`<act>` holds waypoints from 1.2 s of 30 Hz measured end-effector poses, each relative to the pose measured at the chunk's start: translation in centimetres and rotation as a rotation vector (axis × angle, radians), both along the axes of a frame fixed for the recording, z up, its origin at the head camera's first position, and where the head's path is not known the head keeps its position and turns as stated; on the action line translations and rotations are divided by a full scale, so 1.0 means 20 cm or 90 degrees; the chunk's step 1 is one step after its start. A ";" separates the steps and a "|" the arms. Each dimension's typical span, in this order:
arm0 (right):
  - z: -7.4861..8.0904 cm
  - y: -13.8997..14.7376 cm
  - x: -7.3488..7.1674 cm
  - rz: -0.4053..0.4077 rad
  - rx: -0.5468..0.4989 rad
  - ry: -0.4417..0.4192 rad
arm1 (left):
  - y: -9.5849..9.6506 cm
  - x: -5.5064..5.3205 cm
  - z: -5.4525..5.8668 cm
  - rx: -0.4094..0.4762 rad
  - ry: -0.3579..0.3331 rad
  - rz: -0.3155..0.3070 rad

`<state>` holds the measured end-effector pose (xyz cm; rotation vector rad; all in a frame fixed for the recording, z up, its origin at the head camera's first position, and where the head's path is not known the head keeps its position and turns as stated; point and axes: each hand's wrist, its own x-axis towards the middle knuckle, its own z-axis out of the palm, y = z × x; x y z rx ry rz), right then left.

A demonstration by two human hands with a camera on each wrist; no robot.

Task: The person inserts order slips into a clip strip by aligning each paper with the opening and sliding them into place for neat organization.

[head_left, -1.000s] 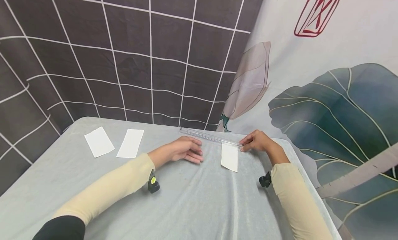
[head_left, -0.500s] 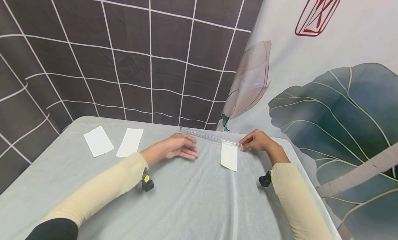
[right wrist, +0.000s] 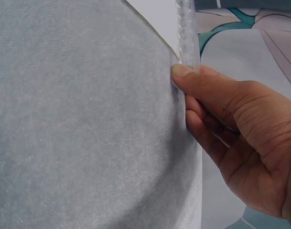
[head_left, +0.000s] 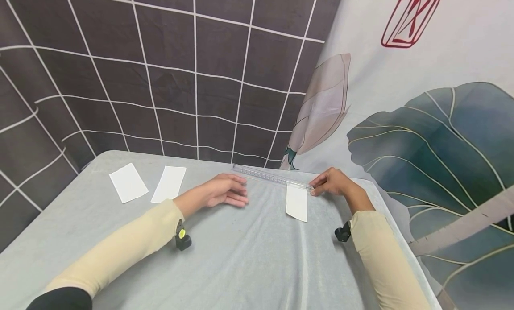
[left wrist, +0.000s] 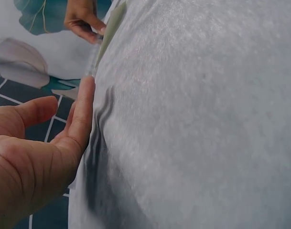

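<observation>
A clear plastic ruler [head_left: 269, 175] lies slantwise near the far edge of the cloth-covered table. My right hand [head_left: 331, 184] pinches its right end between thumb and fingers; the right wrist view shows the thumb [right wrist: 186, 71] over that end. Under the ruler's right part sits a white paper slip [head_left: 296, 204], its top edge overlapped by the ruler and its lower corner slightly curled. My left hand [head_left: 225, 192] is held left of the paper and below the ruler's left half, fingers relaxed and holding nothing. In the left wrist view its fingers [left wrist: 80, 119] extend toward the ruler.
Two more white paper slips, a left one [head_left: 128, 183] and a right one [head_left: 168, 184], lie at the far left of the table [head_left: 241, 265]. Behind the table hang a dark grid-patterned cloth [head_left: 160, 78] and a white cloth with a large leaf print [head_left: 433, 140].
My left hand has drawn back to the left, away from the paper slip and ruler. The right hand, ruler and paper slips stay where they were.
</observation>
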<state>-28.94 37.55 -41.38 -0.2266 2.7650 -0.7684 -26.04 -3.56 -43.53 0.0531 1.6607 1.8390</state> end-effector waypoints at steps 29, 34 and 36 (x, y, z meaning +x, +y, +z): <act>0.00 0.00 0.01 -0.008 -0.010 -0.005 | -0.17 0.01 0.01 -0.034 0.022 0.024; 0.01 -0.01 0.01 -0.004 -0.006 -0.004 | -0.20 0.01 0.00 -0.035 0.030 0.031; 0.01 -0.01 0.01 -0.002 -0.005 -0.004 | -0.21 0.01 0.00 -0.035 0.034 0.031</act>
